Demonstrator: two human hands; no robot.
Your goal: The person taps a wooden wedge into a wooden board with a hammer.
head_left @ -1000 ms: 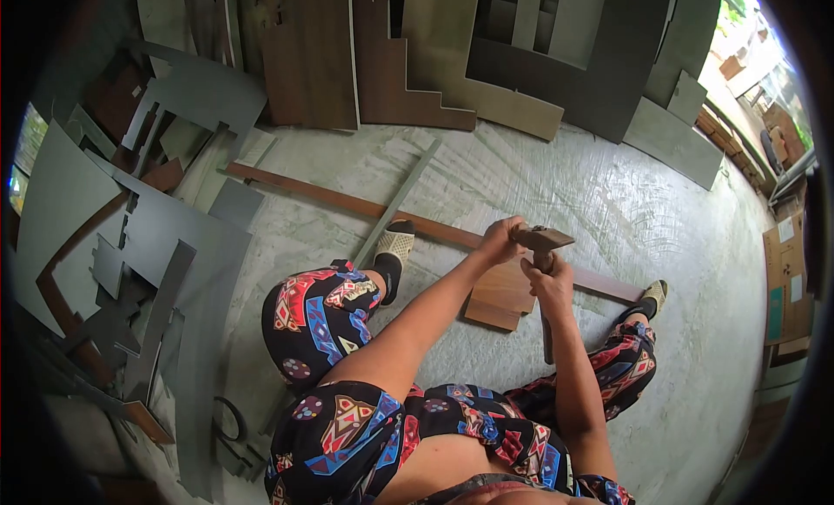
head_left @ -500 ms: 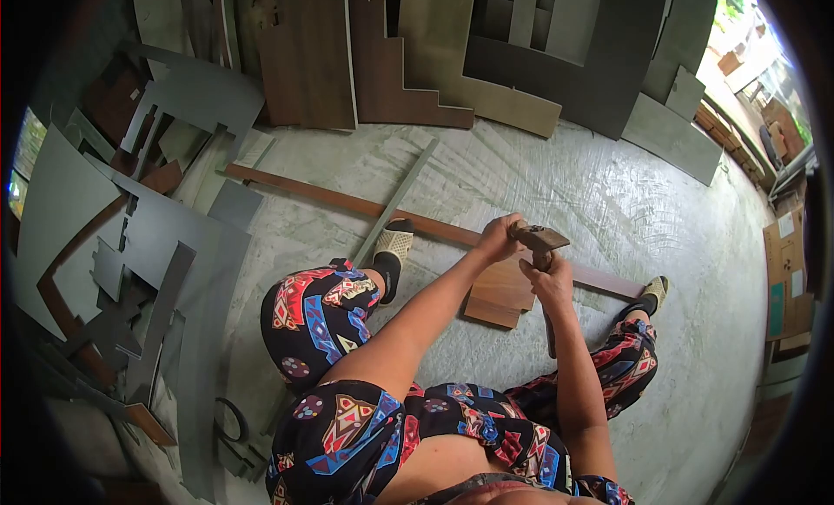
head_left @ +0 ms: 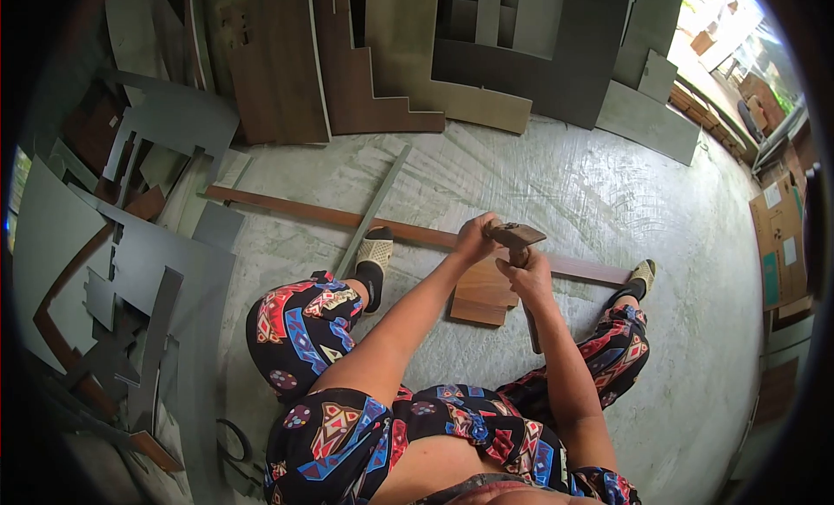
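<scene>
In the head view, my right hand (head_left: 530, 279) is closed around the handle of a hammer (head_left: 521, 237), just below its head. The rest of the handle hangs down behind my wrist. My left hand (head_left: 474, 238) is closed at the left end of the hammer head; whatever its fingers pinch there is hidden. Both hands are above a brown wooden block (head_left: 484, 294) lying on the floor. A long narrow brown strip (head_left: 330, 216) crosses the floor behind the hands, passing beyond the block.
A thin grey strip (head_left: 382, 197) lies across the brown one near my left foot (head_left: 374, 257). My right foot (head_left: 641, 279) is by the strip's right end. Grey panel offcuts (head_left: 174, 244) pile up at left. Large boards (head_left: 276, 71) lean at the back; cardboard (head_left: 779, 236) stands right.
The whole view has shifted, so the scene sits slightly further left in it. Both hands keep nearly the same pose around the hammer, above the block.
</scene>
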